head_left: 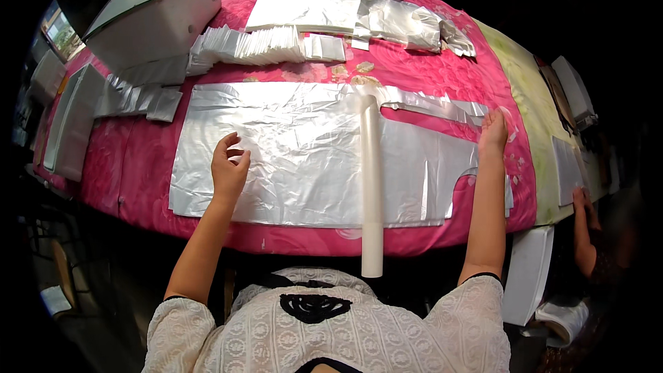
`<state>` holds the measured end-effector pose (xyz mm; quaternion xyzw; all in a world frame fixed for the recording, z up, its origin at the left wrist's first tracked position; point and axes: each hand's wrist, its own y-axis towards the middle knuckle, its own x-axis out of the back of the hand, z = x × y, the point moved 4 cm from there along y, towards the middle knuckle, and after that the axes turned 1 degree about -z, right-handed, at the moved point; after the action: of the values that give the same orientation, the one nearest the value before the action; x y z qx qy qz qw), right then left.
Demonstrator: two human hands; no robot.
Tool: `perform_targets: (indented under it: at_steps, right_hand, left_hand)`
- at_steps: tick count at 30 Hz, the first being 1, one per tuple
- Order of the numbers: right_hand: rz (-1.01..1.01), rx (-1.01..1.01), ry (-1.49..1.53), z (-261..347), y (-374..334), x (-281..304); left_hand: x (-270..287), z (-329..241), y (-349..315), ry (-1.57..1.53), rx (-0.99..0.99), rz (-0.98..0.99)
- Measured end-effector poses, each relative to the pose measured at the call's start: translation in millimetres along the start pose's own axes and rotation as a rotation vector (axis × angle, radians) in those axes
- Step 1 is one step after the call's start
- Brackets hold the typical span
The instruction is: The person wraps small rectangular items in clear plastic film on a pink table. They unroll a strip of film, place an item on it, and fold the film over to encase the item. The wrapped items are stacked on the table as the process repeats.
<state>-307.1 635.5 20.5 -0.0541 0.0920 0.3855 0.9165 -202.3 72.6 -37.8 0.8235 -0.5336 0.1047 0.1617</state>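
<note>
A stack of white plastic carrier bags (290, 159) lies flat in front of me, with handle strips at its right end. A whitish tube (371, 186) rests across the stack, and its near end juts past the table edge. My left hand (230, 164) hovers over the left part of the bags, its fingers bent but apart, with nothing in them. At the far right, my right hand (493, 130) is closed on the end of the upper handle strip (442, 106). What lies under its fingers is partly hidden.
A pink flowered cloth (131, 173) covers the table. Folded white bags (255, 45) stand in a row behind the stack, and more bags (304, 5) lie beyond. A white box (155, 17) stands far left. Another person's hand (580, 197) is at the right.
</note>
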Motion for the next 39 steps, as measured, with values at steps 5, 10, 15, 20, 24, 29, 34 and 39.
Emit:
perform_targets:
  at_steps: [5,10,15,20,24,29,34,39]
  right_hand:
    - [0.860,0.899,-0.845,22.2,-188.6,-69.1]
    - [1.326,0.969,-0.875,-28.9,-242.9,-58.6]
    - [1.410,1.053,-0.866,-48.8,-278.0,-88.6]
    - [2.117,0.583,-0.329,-48.5,-411.6,-154.5]
    - [2.104,0.532,0.009,-17.6,-446.2,-176.4]
    - [1.569,1.054,-0.364,-46.9,-370.2,-216.0]
    - [1.670,1.292,-0.586,-100.0,-384.0,-255.9]
    - [1.704,1.167,-0.581,-115.0,-451.4,-313.2]
  left_hand:
    - [53.2,20.5,-2.2,-0.009,0.067,-0.165]
    - [98.9,18.2,-8.3,-0.145,0.108,-0.315]
    - [121.7,26.6,-19.5,-0.098,-0.002,-0.264]
    - [113.6,25.9,-26.6,-0.134,0.023,-0.172]
    - [109.8,18.1,-39.2,-0.194,-0.027,-0.079]
    - [127.6,5.9,-66.3,-0.061,0.001,0.006]
    - [134.6,1.0,-96.6,0.069,-0.020,0.051]
    - [139.7,-2.7,-118.3,0.377,0.144,0.154]
